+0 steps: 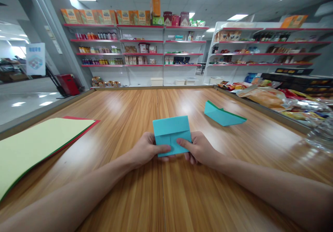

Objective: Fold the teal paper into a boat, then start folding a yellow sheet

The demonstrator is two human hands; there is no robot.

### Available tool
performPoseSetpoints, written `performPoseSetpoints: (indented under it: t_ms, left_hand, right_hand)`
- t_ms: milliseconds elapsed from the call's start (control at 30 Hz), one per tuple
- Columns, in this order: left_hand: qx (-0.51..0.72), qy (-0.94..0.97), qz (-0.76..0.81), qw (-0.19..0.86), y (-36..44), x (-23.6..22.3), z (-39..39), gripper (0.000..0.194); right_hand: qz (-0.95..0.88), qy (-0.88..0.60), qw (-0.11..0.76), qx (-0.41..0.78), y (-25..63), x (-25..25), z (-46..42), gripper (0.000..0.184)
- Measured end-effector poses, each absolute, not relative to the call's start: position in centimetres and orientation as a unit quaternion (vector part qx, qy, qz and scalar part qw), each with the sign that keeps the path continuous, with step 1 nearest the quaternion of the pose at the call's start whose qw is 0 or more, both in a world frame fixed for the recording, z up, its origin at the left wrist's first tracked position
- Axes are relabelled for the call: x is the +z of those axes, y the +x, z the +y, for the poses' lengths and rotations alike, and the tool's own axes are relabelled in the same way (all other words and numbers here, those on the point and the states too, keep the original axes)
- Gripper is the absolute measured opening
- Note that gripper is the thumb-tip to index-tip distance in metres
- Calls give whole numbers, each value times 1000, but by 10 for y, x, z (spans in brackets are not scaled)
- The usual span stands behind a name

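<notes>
Head view: left hand (146,150) and right hand (201,149) pinch the folded paper (172,135); uneven squeezing could buckle or skew it.

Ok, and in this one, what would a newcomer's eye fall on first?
Most likely the bright blue folded paper near the middle of the view, held between the left hand and the right hand, both thumbs on its face. Next, the boat-like blue-and-green folded paper farther back to the right on the wood-grain table, then the stack of colored sheets, pale yellow on top, at the left.
</notes>
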State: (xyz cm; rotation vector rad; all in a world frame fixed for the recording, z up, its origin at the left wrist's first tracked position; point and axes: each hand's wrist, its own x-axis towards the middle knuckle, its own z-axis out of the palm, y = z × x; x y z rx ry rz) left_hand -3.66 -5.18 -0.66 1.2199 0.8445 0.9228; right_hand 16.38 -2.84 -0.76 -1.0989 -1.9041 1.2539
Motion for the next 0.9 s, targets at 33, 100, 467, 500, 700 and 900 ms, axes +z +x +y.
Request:
performPoseSetpoints:
  t_ms: [33, 100, 467, 500, 700, 900]
  left_hand:
    - [417, 541, 388, 618, -36, -7, -52, 25]
    - [425, 555, 427, 574, -34, -10, -53, 26]
    - [594, 476, 400, 511, -34, -11, -41, 50]
    - [599, 485, 440, 461, -35, -11, -40, 49]
    - [576, 563, 558, 199, -41, 2, -43, 54]
    - [585, 539, 529, 295, -47, -3, -36, 59]
  right_hand:
    - [-713, -418, 297, 478, 164, -8, -27, 50]
    - [-705, -424, 294, 487, 163, -8, -25, 50]
    - [-752, -405, 243, 459, 157, -8, -36, 51]
    - [-758, -397, 224, 466, 155, -7, -37, 49]
    - [-743, -374, 130, 540, 149, 0, -49, 47]
    - [-741, -336, 132, 567, 150, -2, -57, 43]
